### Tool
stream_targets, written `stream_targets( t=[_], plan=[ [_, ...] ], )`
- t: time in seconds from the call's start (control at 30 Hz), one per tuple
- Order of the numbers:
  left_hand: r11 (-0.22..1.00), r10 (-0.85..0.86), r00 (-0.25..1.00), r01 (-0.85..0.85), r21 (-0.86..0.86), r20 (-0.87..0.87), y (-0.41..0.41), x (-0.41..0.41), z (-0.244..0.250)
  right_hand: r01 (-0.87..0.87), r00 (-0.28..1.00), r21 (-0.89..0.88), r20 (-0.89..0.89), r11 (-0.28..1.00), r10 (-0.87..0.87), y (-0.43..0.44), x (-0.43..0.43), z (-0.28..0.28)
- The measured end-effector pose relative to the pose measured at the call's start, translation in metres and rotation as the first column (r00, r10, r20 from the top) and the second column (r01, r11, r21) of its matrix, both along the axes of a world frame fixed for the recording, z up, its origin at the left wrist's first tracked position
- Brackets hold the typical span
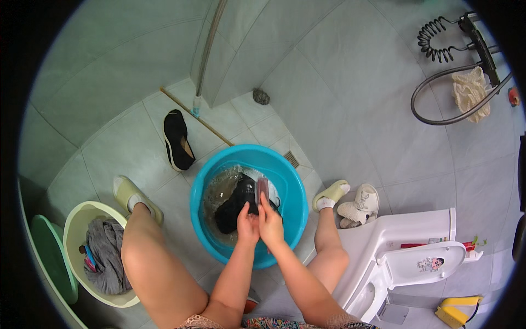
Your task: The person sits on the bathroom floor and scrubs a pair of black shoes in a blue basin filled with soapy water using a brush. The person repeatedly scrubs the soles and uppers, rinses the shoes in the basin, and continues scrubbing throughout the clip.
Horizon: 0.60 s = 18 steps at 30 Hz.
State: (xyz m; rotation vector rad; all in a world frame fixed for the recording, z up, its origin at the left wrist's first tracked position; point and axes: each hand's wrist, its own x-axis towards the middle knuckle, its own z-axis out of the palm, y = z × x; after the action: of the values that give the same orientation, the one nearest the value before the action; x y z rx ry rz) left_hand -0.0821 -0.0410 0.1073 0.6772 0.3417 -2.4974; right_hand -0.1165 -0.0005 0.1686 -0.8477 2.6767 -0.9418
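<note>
A blue plastic basin (302, 214) holds murky, bubbly water and a soaked black item (230, 209), possibly a shoe or cloth. Over the basin, my right hand (269, 224) grips a reddish-brown brush or block (263, 190) that points away from me. Just to its left is my left hand (248, 225), fingers apart and palm partly turned up, close against the right hand; its lower fingers are hard to see. A black cloth shoe (178, 140) with a pale sole lies on the tiles beyond the basin, to the left.
A cream tub (76, 218) with grey fabric (104, 251) stands left, beside a green basin (49, 263). A wooden stick (209, 128) and floor drain (291, 159) lie beyond. At right are slippers (363, 203) and a toilet (411, 222); a shower hose (431, 122) hangs above.
</note>
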Motion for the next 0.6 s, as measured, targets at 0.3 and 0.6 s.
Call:
stream_targets(
  t=[0.3, 0.6],
  plan=[
    [0.97, -0.176, 0.976, 0.194, 0.145, -0.132, -0.01, -0.001, -0.058, -0.04, 0.989, 0.363, -0.117, 0.931, 0.089, 0.027, 0.041, 0.002],
    [0.94, -0.172, 0.983, 0.144, 0.31, 0.063, 0.007, -0.027, -0.032, -0.095, 0.985, 0.469, -0.083, 0.878, 0.15, 0.04, 0.023, -0.008]
  ],
)
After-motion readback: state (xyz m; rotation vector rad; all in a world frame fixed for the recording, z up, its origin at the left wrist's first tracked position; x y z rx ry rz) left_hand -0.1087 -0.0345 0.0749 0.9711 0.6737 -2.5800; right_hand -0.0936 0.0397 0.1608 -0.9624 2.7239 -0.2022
